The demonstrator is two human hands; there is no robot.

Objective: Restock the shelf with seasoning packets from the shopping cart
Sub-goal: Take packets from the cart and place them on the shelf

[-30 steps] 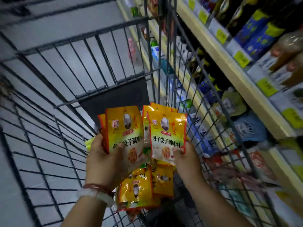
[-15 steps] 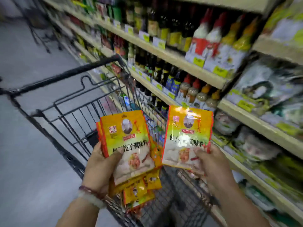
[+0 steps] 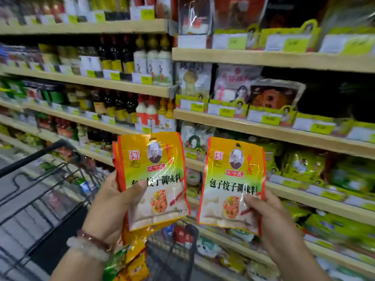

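- A small stack of yellow seasoning packets (image 3: 154,179) is being gripped by the left hand (image 3: 109,207) above the shopping cart (image 3: 50,191).
- One packet (image 3: 233,185) is being pinched by the right hand (image 3: 269,218), right of the cart — nothing shelved yet.
- More packets (image 3: 129,258) are lying in the cart — judged an early stage.

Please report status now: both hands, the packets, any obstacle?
Left hand grips seasoning packets. Right hand grips one packet. None shelved yet. Nothing blocks the shelf.

Open air lies between the raised packets and the shelf edges (image 3: 263,126) ahead. Bagged goods (image 3: 239,86) and bottles (image 3: 152,63) fill the tiers; the cart rim (image 3: 40,157) bounds the lower left.
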